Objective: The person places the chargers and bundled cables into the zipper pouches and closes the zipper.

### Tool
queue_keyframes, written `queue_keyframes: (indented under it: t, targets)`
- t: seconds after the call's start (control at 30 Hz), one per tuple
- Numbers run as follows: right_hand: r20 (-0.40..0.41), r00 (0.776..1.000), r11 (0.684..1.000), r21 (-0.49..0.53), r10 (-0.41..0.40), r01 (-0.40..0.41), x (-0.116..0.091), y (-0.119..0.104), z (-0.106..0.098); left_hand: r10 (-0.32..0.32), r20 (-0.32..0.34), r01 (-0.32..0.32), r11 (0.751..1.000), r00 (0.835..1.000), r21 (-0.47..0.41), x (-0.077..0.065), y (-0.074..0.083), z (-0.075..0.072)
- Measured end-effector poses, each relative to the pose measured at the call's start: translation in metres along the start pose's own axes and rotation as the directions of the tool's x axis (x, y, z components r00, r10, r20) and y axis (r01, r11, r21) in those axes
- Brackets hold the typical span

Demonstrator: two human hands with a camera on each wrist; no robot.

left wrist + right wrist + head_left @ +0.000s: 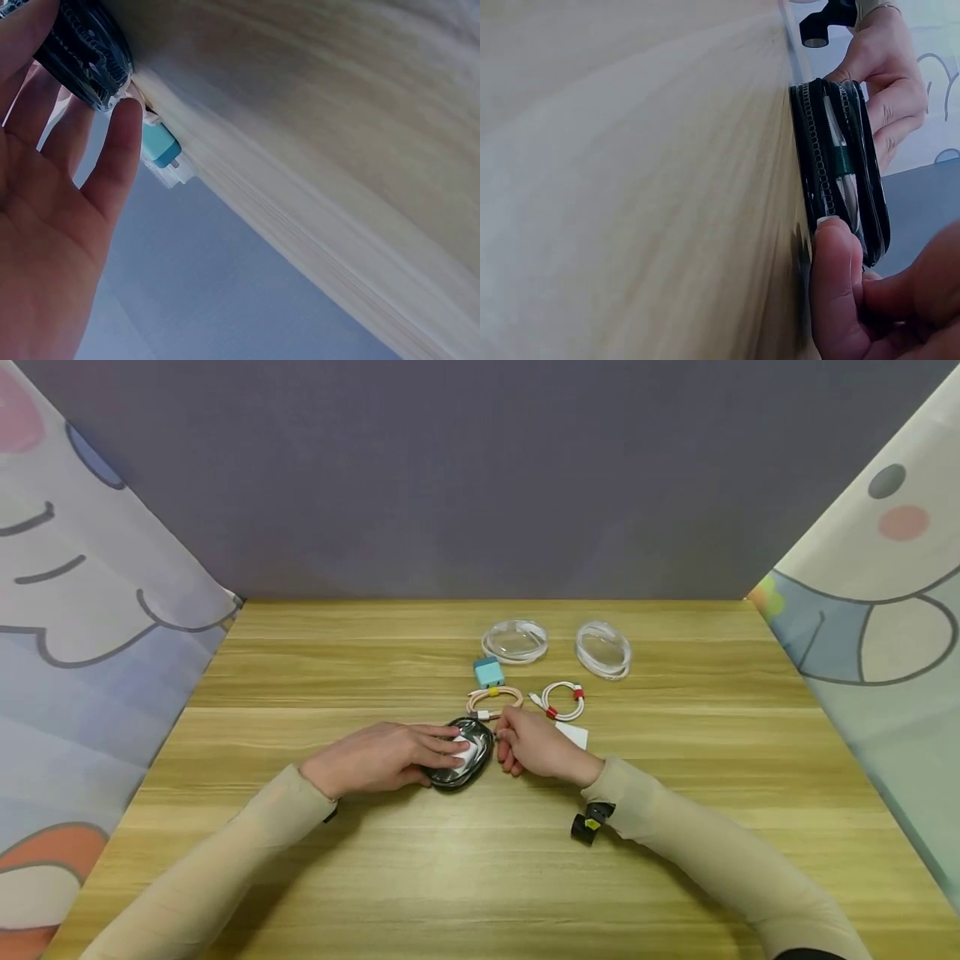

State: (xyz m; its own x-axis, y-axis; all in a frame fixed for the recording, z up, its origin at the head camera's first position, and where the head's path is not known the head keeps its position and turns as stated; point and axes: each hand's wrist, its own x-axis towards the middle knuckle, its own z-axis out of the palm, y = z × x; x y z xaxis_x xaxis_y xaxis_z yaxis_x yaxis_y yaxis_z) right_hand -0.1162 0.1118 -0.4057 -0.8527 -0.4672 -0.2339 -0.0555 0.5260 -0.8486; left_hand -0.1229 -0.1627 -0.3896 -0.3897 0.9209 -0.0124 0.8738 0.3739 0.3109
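A small black-trimmed clear zip pouch [478,767] stands low on the table with a white item inside it. My left hand [390,758] holds it from the left, fingers laid over its top and thumb at its near side. At the pouch's right end, my right hand [536,743] pinches at the zipper with thumb and forefinger; the pull itself is mostly hidden by the fingertips. The right wrist view shows the zipper teeth parted along the side, with a white cable [843,187] and its green band [843,160] between them.
Behind the pouch lie a peach coiled cable [513,692] with a yellow tie, a white cable [549,700] with red ties and a blue charger [489,672]. Two clear round cases [516,642] sit farther back. A white block [573,734] is partly behind my right hand.
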Motion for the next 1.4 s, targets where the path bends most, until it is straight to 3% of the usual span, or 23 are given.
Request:
queue_keyframes:
  t: [0.37,0.73,0.97,1.23,1.4]
  targets:
    - [0.015,1.000,1.000,-0.026,-0.018,0.018,-0.013,-0.001,0.004,-0.043,0.009,0.044,0.998,0.999,-0.040,0.000,0.001,0.000]
    - [0.071,0.995,0.997,-0.042,-0.069,0.072,-0.025,-0.001,0.015,-0.030,0.003,0.030,0.999,1.000,-0.025,0.000,0.003,0.002]
    - [0.056,0.996,0.998,0.018,-0.068,0.067,-0.022,-0.001,0.014,0.016,-0.010,-0.014,0.993,1.000,0.117,0.000,0.009,-0.004]
    - [0.007,0.998,0.997,0.054,-0.061,0.061,-0.012,0.000,0.011,0.082,-0.073,-0.055,0.947,0.994,0.316,0.002,0.011,-0.006]
    - [-0.034,0.997,0.997,0.038,-0.066,0.067,-0.004,-0.002,0.009,0.105,-0.104,-0.061,0.930,0.989,0.361,0.003,0.007,-0.004]
